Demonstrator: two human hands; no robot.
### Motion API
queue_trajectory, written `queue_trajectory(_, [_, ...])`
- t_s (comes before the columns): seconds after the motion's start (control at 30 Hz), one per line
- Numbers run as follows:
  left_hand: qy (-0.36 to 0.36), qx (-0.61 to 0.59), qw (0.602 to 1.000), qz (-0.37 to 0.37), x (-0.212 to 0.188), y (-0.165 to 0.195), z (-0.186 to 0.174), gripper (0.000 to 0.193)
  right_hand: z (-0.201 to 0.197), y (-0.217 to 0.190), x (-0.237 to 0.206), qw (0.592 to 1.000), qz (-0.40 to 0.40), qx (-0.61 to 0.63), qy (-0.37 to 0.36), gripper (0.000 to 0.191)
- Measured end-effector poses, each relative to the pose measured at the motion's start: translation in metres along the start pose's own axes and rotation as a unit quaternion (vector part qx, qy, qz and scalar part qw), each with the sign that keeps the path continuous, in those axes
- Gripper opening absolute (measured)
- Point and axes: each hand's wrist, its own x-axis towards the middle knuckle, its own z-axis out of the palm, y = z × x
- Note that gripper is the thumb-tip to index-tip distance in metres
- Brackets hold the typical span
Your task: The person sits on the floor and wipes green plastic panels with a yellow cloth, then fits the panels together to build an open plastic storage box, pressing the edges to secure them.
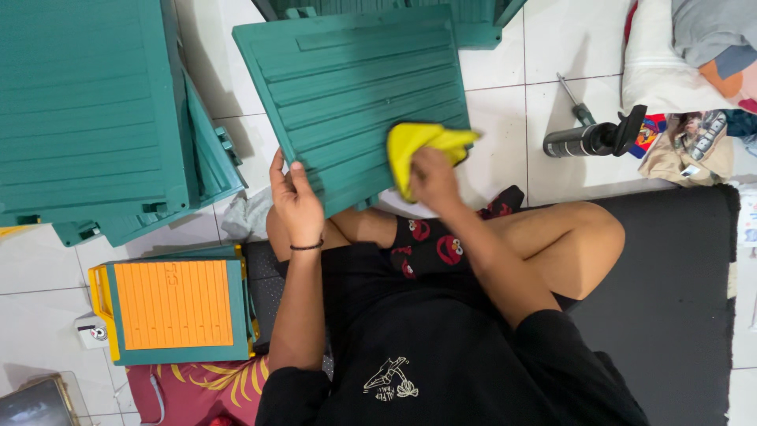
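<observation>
The left hand (296, 197) grips the edge of the green slatted panel (355, 95), fingers curled around it. The right hand (431, 177) presses a yellow cloth (418, 142) on the panel, fingers closed on the cloth.

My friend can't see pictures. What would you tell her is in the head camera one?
A seated person's right hand presses a yellow cloth onto a green slatted panel, which the left hand grips at its lower edge. More green panels and an orange-and-green panel lie on the tiled floor.

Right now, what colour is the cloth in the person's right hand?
Bright yellow cloth, clearest in the head view.
</observation>
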Motion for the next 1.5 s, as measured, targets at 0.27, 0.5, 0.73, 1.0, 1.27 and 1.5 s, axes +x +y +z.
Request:
queue_trajectory(0.27, [0.006,0.055,0.998,0.005,-0.003,0.007,0.0,0.042,0.02,-0.104,-0.014,0.976,-0.154,0.111,-0.11,0.035])
queue_trajectory(0.5, [0.009,0.035,0.998,0.045,0.013,0.023,-0.019,0.045,0.007,0.023,-0.004,0.996,0.018,0.077,-0.044,0.056])
queue_trajectory(0.73, [0.027,0.107,0.992,0.058,0.026,0.032,-0.02,0.051,0.017,0.052,-0.001,0.953,0.279,0.113,0.04,0.056])
queue_trajectory(1.0, [0.045,0.063,0.997,0.025,0.044,0.005,-0.045,0.051,0.016,0.042,0.001,0.972,0.15,0.117,0.141,0.069])
queue_trajectory(1.27, [0.036,0.065,0.997,-0.014,0.055,-0.003,-0.054,0.052,-0.007,0.045,0.028,0.996,-0.018,-0.083,0.026,0.07])
queue_trajectory(1.5, [0.011,0.102,0.993,0.051,0.052,0.034,-0.053,0.046,-0.009,0.066,0.01,0.984,-0.129,-0.109,-0.059,0.063])
